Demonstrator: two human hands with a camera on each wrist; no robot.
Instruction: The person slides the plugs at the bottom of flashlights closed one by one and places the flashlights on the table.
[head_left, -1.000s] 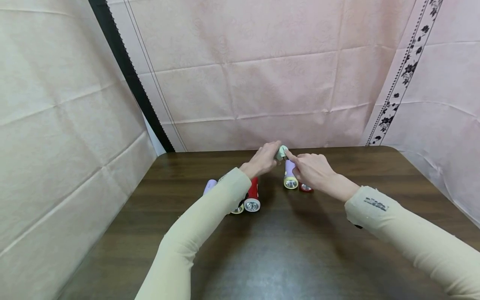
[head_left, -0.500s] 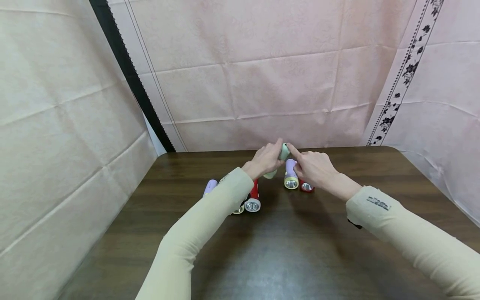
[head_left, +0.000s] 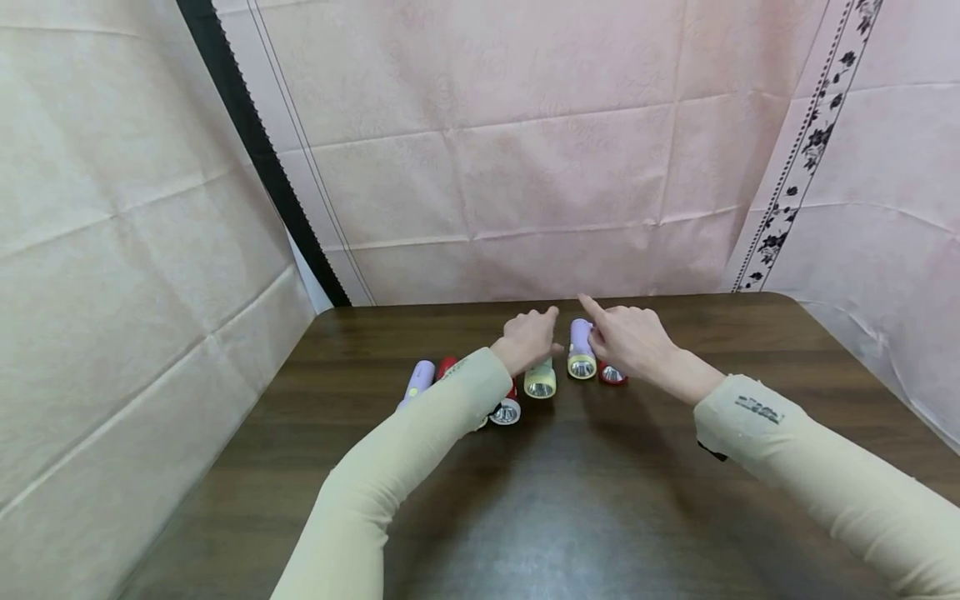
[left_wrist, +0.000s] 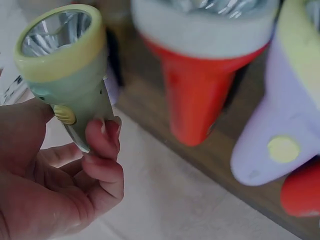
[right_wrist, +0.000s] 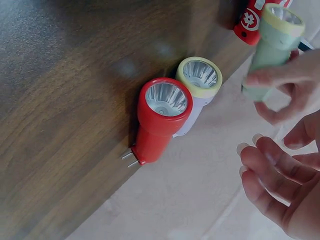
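My left hand (head_left: 525,337) holds a pale green flashlight (left_wrist: 80,85) with a yellow rim and a yellow switch. In the left wrist view the curled fingers lie along its narrow end. The right hand (head_left: 630,333) holds nothing; its index finger points out and the others curl loosely. A lilac flashlight (head_left: 581,337) with a yellow rim stands close by the right hand. Next to it is a red flashlight (right_wrist: 155,135), two metal prongs sticking out at its base. The right hand hides most of that red one in the head view.
Left of the green flashlight is a red flashlight with a white rim (left_wrist: 200,85). A lilac flashlight (head_left: 420,379) and the end of another red flashlight (head_left: 446,367) lie farther left, partly behind the left sleeve. Pale cloth (head_left: 480,192) hangs behind the wooden table (head_left: 525,517).
The green flashlight's prongs, seen by the right fingertip at first, no longer show. My left hand has lowered the flashlight toward the table, away from the right hand, which stays nearly in place.
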